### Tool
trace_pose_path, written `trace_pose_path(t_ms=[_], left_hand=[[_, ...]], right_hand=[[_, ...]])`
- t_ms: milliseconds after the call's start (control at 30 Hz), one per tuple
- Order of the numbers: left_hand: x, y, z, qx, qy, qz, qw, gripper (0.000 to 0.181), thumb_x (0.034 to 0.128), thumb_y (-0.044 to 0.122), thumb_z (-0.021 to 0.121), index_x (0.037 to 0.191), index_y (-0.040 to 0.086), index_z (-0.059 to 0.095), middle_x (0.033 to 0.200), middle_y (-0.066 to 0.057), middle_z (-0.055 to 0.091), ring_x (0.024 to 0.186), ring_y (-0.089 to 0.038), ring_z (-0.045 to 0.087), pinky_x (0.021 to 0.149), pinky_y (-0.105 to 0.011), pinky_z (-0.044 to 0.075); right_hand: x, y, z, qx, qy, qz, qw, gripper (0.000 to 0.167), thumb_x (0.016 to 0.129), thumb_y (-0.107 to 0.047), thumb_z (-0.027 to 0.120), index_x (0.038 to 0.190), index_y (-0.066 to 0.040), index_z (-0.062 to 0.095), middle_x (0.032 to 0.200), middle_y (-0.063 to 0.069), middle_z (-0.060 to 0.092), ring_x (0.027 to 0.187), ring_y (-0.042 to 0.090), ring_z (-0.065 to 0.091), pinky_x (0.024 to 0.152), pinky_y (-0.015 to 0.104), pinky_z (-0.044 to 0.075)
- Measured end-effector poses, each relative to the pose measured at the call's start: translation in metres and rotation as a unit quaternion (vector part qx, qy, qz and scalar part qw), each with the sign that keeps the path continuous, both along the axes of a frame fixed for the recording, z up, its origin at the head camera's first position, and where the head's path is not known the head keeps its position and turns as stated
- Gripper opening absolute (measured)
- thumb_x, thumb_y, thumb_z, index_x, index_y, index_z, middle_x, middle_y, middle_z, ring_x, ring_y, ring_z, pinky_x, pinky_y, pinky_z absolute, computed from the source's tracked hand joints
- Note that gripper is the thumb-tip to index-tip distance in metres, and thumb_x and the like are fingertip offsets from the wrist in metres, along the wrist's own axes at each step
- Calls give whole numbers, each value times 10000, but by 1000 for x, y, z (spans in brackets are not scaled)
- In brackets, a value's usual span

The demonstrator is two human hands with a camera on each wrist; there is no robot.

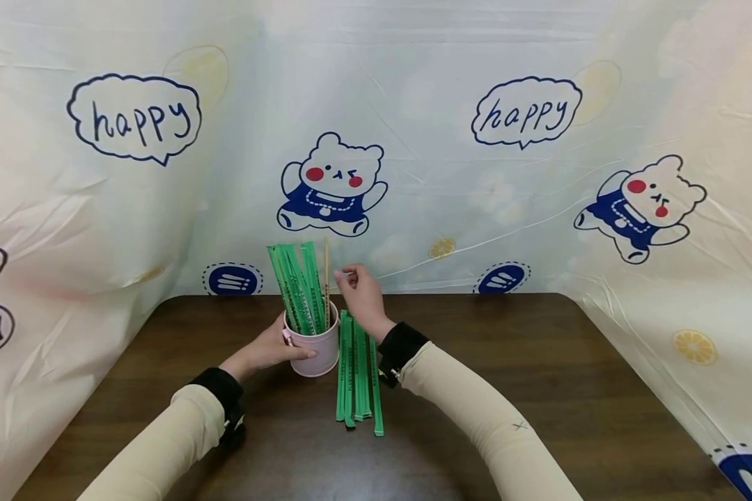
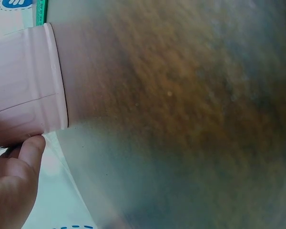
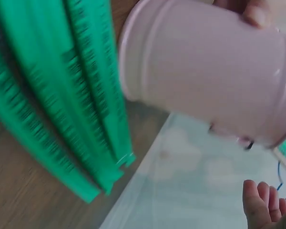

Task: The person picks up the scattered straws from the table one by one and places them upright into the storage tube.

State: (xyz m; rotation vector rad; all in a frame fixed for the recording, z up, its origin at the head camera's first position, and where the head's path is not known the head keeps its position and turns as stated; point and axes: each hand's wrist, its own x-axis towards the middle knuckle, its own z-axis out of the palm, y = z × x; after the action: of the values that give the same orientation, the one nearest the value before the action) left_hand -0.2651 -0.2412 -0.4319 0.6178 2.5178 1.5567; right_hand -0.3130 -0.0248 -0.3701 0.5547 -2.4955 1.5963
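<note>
My left hand (image 1: 272, 350) grips a small pink bucket (image 1: 314, 358) from its left side, the thumb across the front. Long, narrow green printed packets (image 1: 297, 289) stand upright in the bucket, leaning left. Beside them rises a thin wooden stick (image 1: 327, 278). Just right of that stick is my right hand (image 1: 365, 299), fingers loosely bent, with nothing visible in them. More green packets (image 1: 358, 376) lie side by side on the table, right of the bucket and below the right hand. The right wrist view shows the right hand (image 3: 264, 205) apart from the bucket (image 3: 205, 67).
The dark wooden table (image 1: 476, 390) ends at a pale cloth backdrop (image 1: 426, 229) printed with bears and lettering. This cloth also hangs along the left and right sides. The bucket stands toward the table's far edge.
</note>
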Motion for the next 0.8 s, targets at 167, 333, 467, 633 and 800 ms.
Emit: trace_pose_path(t_ms=[167, 333, 467, 633, 800], left_hand=[[1, -4, 1, 38, -8, 58, 10000, 1026, 857, 204, 817, 1586, 68, 108, 1520, -282, 403, 1344, -431, 464, 1153, -687, 366], [2, -6, 3, 95, -53, 112, 9999, 1051, 859, 203, 816, 1595, 80, 76, 1544, -280, 367, 1367, -452, 437, 1162, -706, 339], [1, -8, 4, 66, -65, 134, 9999, 1052, 861, 200, 814, 1597, 80, 72, 1550, -279, 360, 1376, -459, 428, 1167, -709, 329], [-3, -2, 4, 30, -42, 36, 10000, 1029, 870, 222, 806, 1593, 89, 87, 1539, -274, 378, 1363, -444, 443, 1167, -701, 338], [0, 2, 1, -17, -46, -59, 10000, 1039, 870, 217, 804, 1592, 73, 71, 1538, -284, 367, 1355, -448, 439, 1159, -707, 342]], right_hand=[[-23, 23, -29, 620, 30, 92, 9980, 328, 1059, -211, 554, 1332, -32, 587, 1155, 152, 671, 1034, 261, 635, 880, 348, 507], [-122, 45, -146, 1504, -473, 598, 9857, 317, 995, -233, 669, 1281, -104, 619, 1143, 93, 661, 803, 183, 658, 676, 342, 554], [-92, 50, -125, 1864, -1344, 571, 9715, 365, 946, -85, 702, 1295, -26, 608, 1302, 166, 622, 801, 246, 678, 635, 382, 596], [-18, 51, -59, 1995, -1441, 320, 9687, 368, 954, 44, 629, 1307, 110, 543, 1375, 277, 567, 887, 361, 669, 719, 406, 614], [-6, 50, -59, 1953, -1640, 284, 9665, 461, 966, 20, 635, 1405, 88, 510, 1425, 267, 559, 697, 276, 596, 651, 364, 551]])
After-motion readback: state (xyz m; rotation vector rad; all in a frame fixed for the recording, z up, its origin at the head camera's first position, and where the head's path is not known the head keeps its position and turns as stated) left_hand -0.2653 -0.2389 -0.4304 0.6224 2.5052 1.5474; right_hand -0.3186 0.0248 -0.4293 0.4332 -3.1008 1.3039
